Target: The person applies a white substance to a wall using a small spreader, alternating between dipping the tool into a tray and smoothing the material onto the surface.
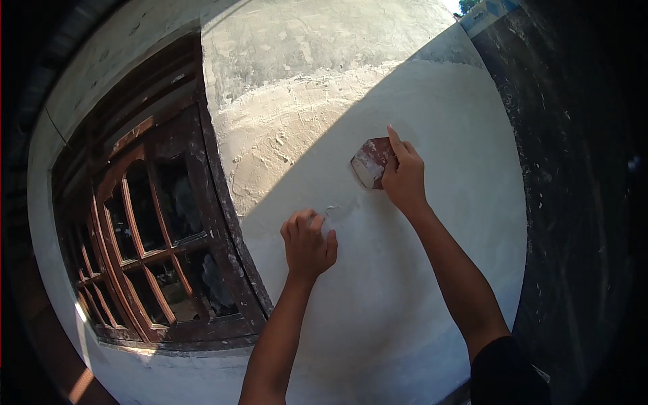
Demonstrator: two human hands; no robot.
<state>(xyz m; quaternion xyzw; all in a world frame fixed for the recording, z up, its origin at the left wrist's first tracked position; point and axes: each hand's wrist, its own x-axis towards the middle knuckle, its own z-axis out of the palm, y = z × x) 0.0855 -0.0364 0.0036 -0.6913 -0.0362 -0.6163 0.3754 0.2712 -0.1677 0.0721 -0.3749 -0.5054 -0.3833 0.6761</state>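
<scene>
- Overall, a pale wall point(466, 202) fills most of the view, sunlit at the upper left and shaded at the lower right, the two parts split by a slanting edge of shadow.
- Beyond its right side stands a dark surface point(574, 169), flecked with light specks.
- At the left, set into the wall, is a brown window point(152, 258) with narrow panes and pale splashes on its frame.
- Right of the window's upper part, a rough patch point(277, 145) of ridged plaster catches the sun.
- A black sleeve point(509, 371) covers the right upper arm, low in view.
- The right hand point(407, 177) grasps the scraper, index finger pointing up along it.
- The left hand point(308, 244) is lower, fingers curled near the wall; whether it holds anything, I cannot tell.
- The scraper point(374, 160), reddish brown and smeared white, is at the shaded wall.
- Just beside the left fingertips is a small curved mark point(334, 210).
</scene>
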